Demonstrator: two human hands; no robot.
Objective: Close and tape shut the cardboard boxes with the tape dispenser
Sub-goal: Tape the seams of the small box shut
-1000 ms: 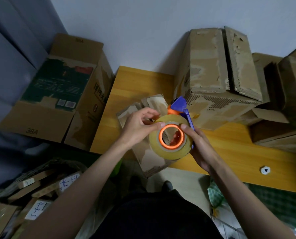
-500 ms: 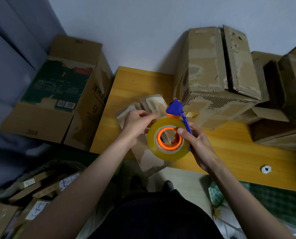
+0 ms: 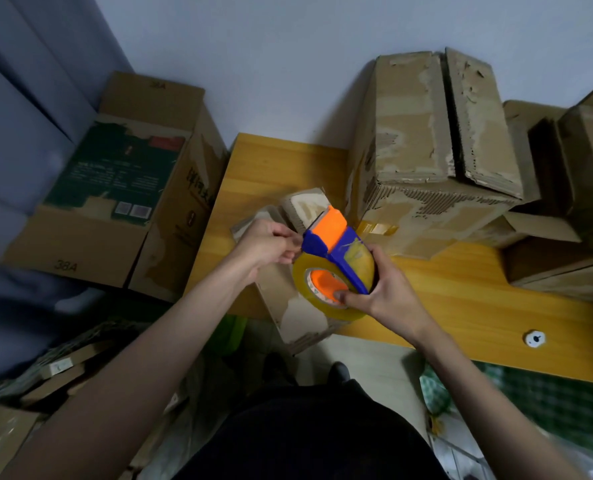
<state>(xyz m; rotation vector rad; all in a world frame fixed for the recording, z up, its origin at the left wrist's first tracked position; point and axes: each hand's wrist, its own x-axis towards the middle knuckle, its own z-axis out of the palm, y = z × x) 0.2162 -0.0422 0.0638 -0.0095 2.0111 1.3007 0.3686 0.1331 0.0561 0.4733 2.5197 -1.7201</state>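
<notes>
My right hand [image 3: 385, 292] grips a blue and orange tape dispenser [image 3: 335, 251] with a roll of yellowish tape, thumb in the orange core. My left hand [image 3: 269, 245] pinches at the tape end by the dispenser's blue and orange head. Both are held above a small worn cardboard box [image 3: 288, 306] lying at the near left corner of the wooden table [image 3: 461, 306]. A larger cardboard box [image 3: 423, 147] with its top flaps shut and a gap between them stands behind on the table.
More cardboard boxes [image 3: 572, 188] crowd the table's right end. A big open box [image 3: 122, 188] with green print sits on the floor to the left. Flattened cardboard pieces [image 3: 59, 372] lie at lower left. A small white round part [image 3: 534, 338] rests on the table.
The dispenser has turned so its orange and blue head faces up and toward me. My left hand slid from the roll's side to the head, and my right thumb went into the core.
</notes>
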